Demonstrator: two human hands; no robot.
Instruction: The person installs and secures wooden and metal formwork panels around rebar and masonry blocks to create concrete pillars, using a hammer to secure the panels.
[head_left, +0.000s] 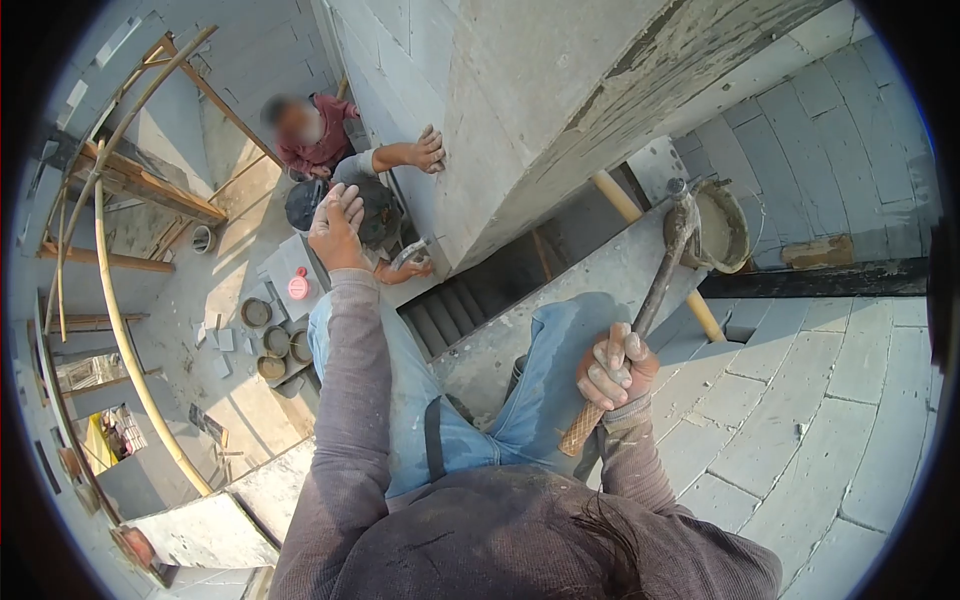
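Observation:
My right hand [615,370] is wrapped around the wooden handle of a hammer [662,275]. The hammer's metal head points up and away, beside a bucket, and its textered grip end sticks out below my fist. My left hand [338,230] is raised in the air over my left knee, with fingers loosely bent and nothing visible in them. Behind it, a co-worker in a dark cap [303,205] is partly hidden. One hand of a co-worker [428,150] touches the grey wall [500,130]; another hand [405,266] is lower, near the wall's bottom edge.
A mortar bucket [740,225] stands at right on a ledge. Block walls [830,420] flank me, and a dark stairwell gap [450,315] lies below. Another person in a red top [335,125] is farther down, near several buckets [256,312]. Bamboo poles [120,310] rise at left.

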